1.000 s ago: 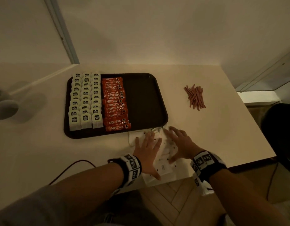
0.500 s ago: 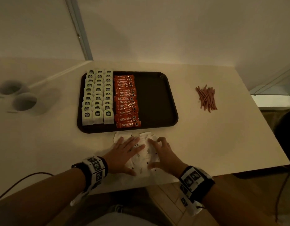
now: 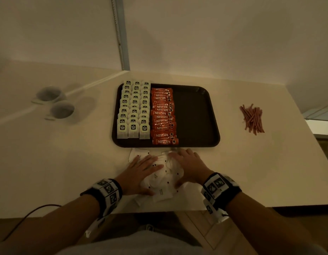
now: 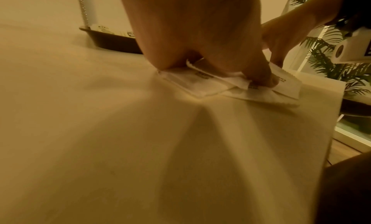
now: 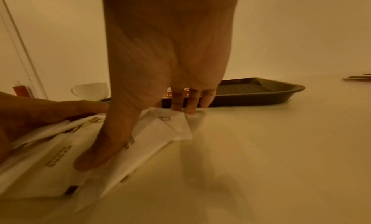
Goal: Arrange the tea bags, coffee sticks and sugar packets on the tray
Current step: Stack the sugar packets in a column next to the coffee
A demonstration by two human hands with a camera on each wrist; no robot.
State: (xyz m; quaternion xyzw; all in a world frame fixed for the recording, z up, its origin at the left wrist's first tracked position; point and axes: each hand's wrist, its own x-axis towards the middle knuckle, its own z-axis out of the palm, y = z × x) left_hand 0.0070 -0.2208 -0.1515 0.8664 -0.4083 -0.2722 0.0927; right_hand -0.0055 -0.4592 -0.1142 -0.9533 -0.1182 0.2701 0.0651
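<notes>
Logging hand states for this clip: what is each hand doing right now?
Left hand: open, fingers flat, pressing on the pile of white sugar packets.
Right hand: open, fingers spread, resting on the same pile from the other side.

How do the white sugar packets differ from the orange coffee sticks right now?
The sugar packets lie in a loose, overlapping pile on the table, before the tray; the coffee sticks lie in one neat column on the tray. Both hands rest on the packets; nothing touches the sticks. Both are printed sachets.
</notes>
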